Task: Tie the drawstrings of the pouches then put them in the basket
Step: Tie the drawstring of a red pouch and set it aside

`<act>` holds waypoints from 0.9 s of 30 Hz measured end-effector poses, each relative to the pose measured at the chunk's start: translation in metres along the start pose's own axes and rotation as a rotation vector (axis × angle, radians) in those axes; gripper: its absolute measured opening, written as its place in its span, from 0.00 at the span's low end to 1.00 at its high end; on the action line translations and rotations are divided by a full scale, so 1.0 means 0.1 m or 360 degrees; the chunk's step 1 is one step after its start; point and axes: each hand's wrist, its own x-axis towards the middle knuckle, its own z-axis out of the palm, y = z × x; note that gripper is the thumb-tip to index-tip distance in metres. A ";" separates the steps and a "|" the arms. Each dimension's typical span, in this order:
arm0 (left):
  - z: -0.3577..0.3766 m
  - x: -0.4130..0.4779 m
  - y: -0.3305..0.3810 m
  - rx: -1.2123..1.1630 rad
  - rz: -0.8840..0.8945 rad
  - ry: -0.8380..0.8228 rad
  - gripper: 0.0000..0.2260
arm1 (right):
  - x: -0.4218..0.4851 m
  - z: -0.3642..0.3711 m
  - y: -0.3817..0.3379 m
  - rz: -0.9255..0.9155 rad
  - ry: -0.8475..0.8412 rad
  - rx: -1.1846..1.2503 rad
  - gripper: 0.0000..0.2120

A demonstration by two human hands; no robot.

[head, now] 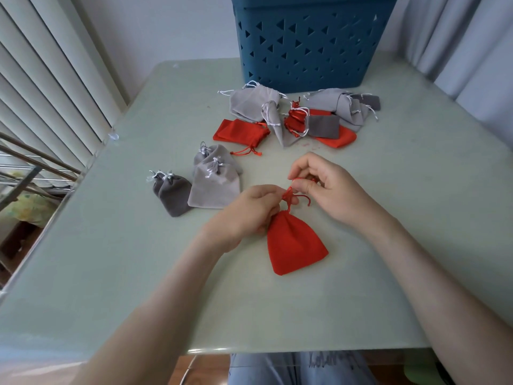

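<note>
Red pouch (pixel 295 243) lies on the worktop (pixel 125 273) near its front edge, between the two hands, its neck gathered tight and pointing away from the person. The left hand (pixel 247 211) pinches that gathered neck between thumb and fingertips, with the other fingers curled beside the cloth. The right hand (pixel 331 187) is raised just beyond the neck and pinches the red cord (pixel 301 196) between thumb and forefinger; the cord runs in a loop from the neck up to those fingers, and a short end hangs down beside it.

Left of the hands, near but apart from them, two light pouches (pixel 215 184) lie overlapping, both with necks drawn shut and white cords knotted. Just beside them, further left, two dark pouches (pixel 173 195) lie side by side, touching, also drawn shut.

Further back, a flat red pouch (pixel 238 133) lies with its cord trailing toward the person. Right of it is a heap (pixel 327 116) of loose grey and red pouches, lying over one another with their cords straggling. Behind the heap, at the far edge of the worktop, stands the blue basket (pixel 308 45), its wall pierced with triangles; whether anything lies inside cannot be seen.

White blinds (pixel 41 79) hang to the left, and a pale curtain (pixel 466 37) to the right.
</note>
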 end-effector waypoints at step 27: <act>0.00 0.06 0.03 -0.0703 -0.0120 0.0346 0.13 | 0.00 0.11 -0.09 0.0043 0.0079 0.0296 0.10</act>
